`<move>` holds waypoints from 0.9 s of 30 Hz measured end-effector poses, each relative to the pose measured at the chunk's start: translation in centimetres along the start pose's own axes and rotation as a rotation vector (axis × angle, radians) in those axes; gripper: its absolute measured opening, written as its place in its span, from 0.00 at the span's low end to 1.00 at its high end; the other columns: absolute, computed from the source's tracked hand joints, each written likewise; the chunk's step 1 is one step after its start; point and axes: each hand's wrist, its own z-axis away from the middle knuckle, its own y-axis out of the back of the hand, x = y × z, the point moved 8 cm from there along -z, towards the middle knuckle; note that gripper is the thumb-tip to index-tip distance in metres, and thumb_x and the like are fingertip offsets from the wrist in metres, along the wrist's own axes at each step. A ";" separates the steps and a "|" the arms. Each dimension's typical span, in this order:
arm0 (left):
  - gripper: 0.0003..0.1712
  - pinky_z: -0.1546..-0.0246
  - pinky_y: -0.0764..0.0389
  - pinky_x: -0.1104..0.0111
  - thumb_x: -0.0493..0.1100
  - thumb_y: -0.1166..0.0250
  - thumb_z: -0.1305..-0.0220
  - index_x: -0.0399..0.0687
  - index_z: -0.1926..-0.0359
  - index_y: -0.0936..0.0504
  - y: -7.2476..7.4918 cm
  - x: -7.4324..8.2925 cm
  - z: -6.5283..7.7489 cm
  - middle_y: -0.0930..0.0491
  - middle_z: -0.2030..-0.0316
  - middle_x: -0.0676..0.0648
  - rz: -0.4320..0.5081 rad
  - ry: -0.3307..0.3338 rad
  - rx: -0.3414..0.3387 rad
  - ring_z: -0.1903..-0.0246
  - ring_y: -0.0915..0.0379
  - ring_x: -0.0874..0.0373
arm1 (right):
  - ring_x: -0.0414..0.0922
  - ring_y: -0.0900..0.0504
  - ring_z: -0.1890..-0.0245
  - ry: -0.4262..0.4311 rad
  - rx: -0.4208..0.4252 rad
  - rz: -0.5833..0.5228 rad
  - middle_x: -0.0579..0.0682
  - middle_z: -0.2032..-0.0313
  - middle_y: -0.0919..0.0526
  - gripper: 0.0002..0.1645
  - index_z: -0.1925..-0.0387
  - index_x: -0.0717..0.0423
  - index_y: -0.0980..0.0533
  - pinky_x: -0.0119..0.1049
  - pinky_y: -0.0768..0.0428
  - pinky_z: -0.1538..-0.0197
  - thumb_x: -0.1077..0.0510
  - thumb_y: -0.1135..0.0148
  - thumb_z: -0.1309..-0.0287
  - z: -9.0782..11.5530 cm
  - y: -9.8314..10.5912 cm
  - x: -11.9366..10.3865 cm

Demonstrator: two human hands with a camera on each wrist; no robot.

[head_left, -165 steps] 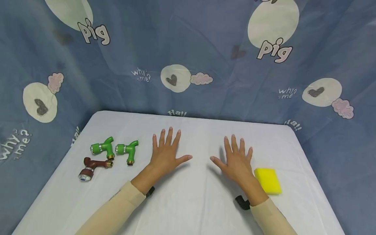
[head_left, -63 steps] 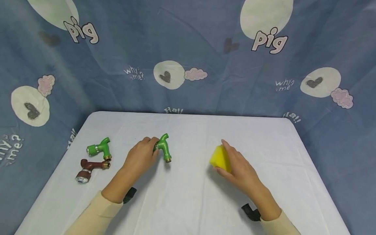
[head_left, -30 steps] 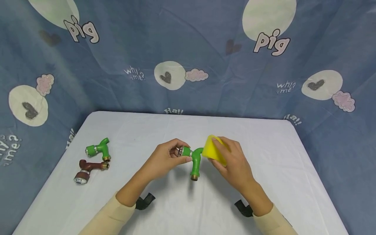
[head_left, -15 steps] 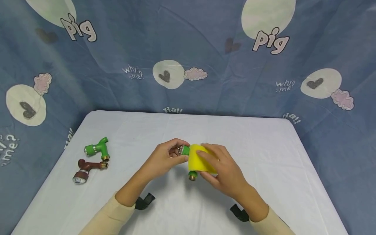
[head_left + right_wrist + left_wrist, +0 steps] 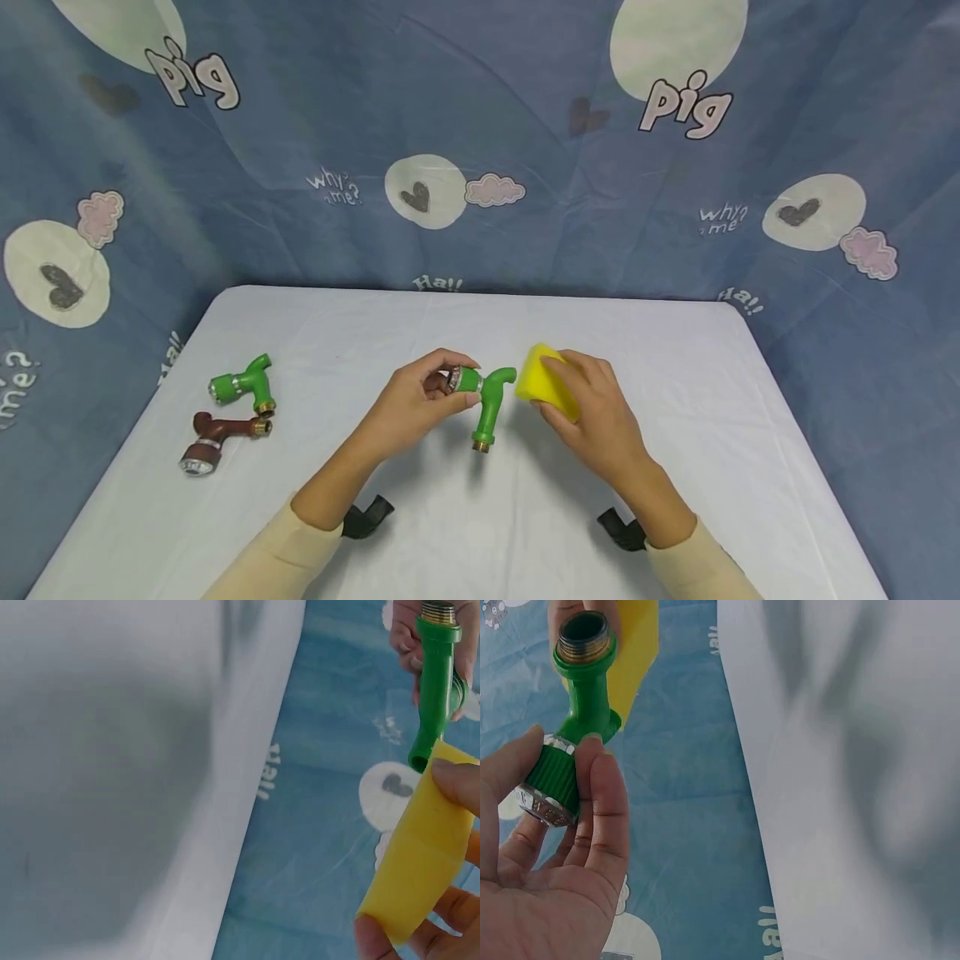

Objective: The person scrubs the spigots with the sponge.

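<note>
Sponge (image 5: 538,385) back beside tap (image 5: 491,400), in grip (image 5: 603,417)

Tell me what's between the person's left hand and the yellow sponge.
In the head view, the green tap that the left hand grips by its knob lies between that hand and the yellow sponge.

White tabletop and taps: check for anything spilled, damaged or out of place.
Nothing stands out. On the tabletop, the brown tap and one green tap lie close together; the left hand holds another green tap, the right hand a yellow sponge. No spill or damage shows.
</note>
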 end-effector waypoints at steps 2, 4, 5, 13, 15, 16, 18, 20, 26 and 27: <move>0.20 0.69 0.23 0.66 0.51 0.23 0.35 0.67 0.44 0.17 0.1 0.0 -0.1 0.23 0.61 0.46 -0.001 0.011 0.009 0.67 0.27 0.52 | 0.56 0.27 0.40 -0.012 0.002 -0.003 0.57 0.37 0.23 0.36 0.35 0.55 0.22 0.51 0.18 0.46 0.57 0.19 0.44 0.1 0.1 0.1; 0.21 0.68 0.23 0.66 0.50 0.24 0.35 0.66 0.43 0.18 0.2 -0.1 -0.1 0.23 0.61 0.46 0.005 0.026 0.016 0.67 0.27 0.51 | 0.55 0.27 0.39 -0.004 -0.011 -0.021 0.56 0.36 0.24 0.37 0.33 0.54 0.23 0.51 0.18 0.45 0.56 0.20 0.43 0.2 0.0 -0.2; 0.21 0.69 0.24 0.67 0.50 0.24 0.35 0.64 0.42 0.18 0.2 -0.1 -0.1 0.22 0.61 0.46 0.010 0.033 0.018 0.67 0.27 0.51 | 0.54 0.28 0.38 0.005 -0.019 -0.036 0.55 0.35 0.25 0.37 0.32 0.54 0.24 0.50 0.18 0.45 0.56 0.21 0.42 0.3 -0.1 -0.4; 0.20 0.65 0.20 0.64 0.50 0.27 0.32 0.60 0.41 0.20 -0.5 -0.3 -0.1 0.15 0.64 0.45 0.063 0.062 -0.012 0.66 0.19 0.51 | 0.52 0.28 0.37 0.109 -0.025 -0.116 0.52 0.31 0.29 0.42 0.28 0.51 0.30 0.51 0.18 0.44 0.56 0.22 0.41 0.0 -0.4 -2.9; 0.21 0.60 0.16 0.61 0.49 0.28 0.30 0.55 0.40 0.21 -0.7 -0.1 -0.1 0.14 0.63 0.44 0.094 0.052 -0.026 0.63 0.16 0.50 | 0.53 0.28 0.36 0.149 -0.029 -0.116 0.54 0.31 0.29 0.43 0.27 0.53 0.30 0.51 0.18 0.43 0.57 0.22 0.42 0.0 -0.4 -3.5; 0.21 0.58 0.15 0.60 0.48 0.29 0.29 0.52 0.39 0.21 -0.8 -0.1 -0.2 0.14 0.63 0.43 0.108 0.046 -0.033 0.62 0.16 0.49 | 0.54 0.28 0.36 0.172 -0.032 -0.110 0.55 0.32 0.29 0.43 0.27 0.53 0.31 0.51 0.18 0.42 0.57 0.22 0.42 0.0 -0.5 -3.8; 0.21 0.55 0.13 0.57 0.46 0.30 0.28 0.47 0.38 0.22 -0.9 0.1 -0.3 0.15 0.61 0.42 0.148 0.036 -0.054 0.60 0.15 0.48 | 0.55 0.28 0.36 0.209 -0.037 -0.090 0.56 0.33 0.28 0.44 0.28 0.54 0.30 0.50 0.18 0.41 0.58 0.22 0.43 0.0 -0.6 -4.2; 0.21 0.53 0.13 0.56 0.45 0.31 0.27 0.43 0.38 0.23 -1.0 0.2 -0.4 0.15 0.59 0.41 0.184 0.028 -0.081 0.59 0.15 0.46 | 0.56 0.29 0.36 0.232 -0.039 -0.066 0.57 0.33 0.28 0.44 0.28 0.53 0.30 0.50 0.19 0.40 0.59 0.21 0.45 0.1 -0.7 -4.3; 0.19 0.53 0.13 0.59 0.42 0.32 0.26 0.42 0.39 0.23 -1.3 0.3 -0.5 0.17 0.54 0.38 0.215 0.029 -0.133 0.59 0.15 0.45 | 0.57 0.29 0.36 0.234 -0.035 0.003 0.57 0.34 0.28 0.41 0.32 0.52 0.27 0.50 0.21 0.37 0.61 0.19 0.47 0.5 -0.7 -3.4; 0.19 0.54 0.13 0.59 0.42 0.32 0.26 0.42 0.39 0.23 -1.3 0.3 -0.6 0.17 0.54 0.39 0.214 0.028 -0.134 0.60 0.15 0.45 | 0.57 0.29 0.36 0.227 -0.032 0.014 0.57 0.35 0.28 0.40 0.33 0.52 0.27 0.50 0.21 0.37 0.61 0.19 0.47 0.5 -0.7 -3.1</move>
